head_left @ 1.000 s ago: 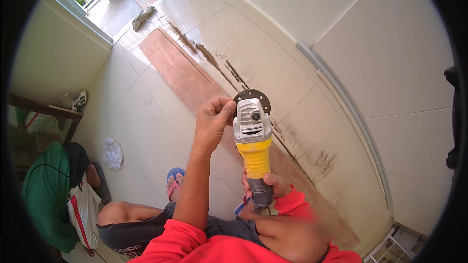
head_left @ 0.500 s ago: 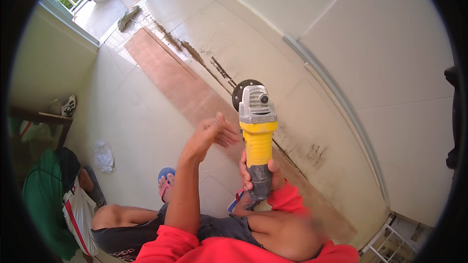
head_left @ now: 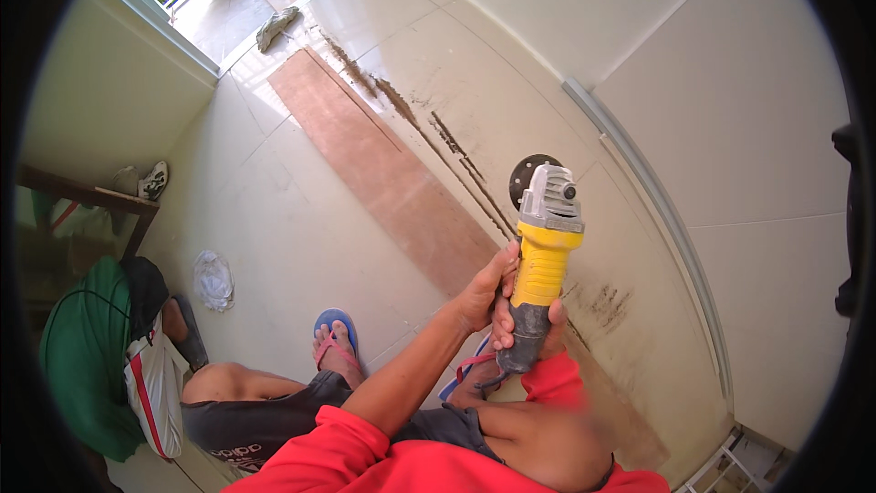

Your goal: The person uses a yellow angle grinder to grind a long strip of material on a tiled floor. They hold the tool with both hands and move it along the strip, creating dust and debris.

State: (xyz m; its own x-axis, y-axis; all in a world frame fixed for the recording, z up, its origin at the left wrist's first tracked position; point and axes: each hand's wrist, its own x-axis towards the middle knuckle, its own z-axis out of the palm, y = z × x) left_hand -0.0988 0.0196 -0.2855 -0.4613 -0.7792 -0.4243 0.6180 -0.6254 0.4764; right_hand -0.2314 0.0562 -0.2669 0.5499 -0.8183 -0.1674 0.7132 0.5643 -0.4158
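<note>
With our right hand [head_left: 553, 336] we are gripping the rear of a yellow, silver and black angle grinder [head_left: 540, 274]; our left hand [head_left: 488, 292] is half curling at its left flank, hold unclear, sitting nearer the dark, round, perforated disc [head_left: 526, 175]. The grinder's long axis is pointing away from us; left of it, a flat pinkish-brown board [head_left: 365, 160] is lying.

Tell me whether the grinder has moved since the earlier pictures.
Yes: rightward in the view, the grinder now appears closer to the long grey strip.
</note>
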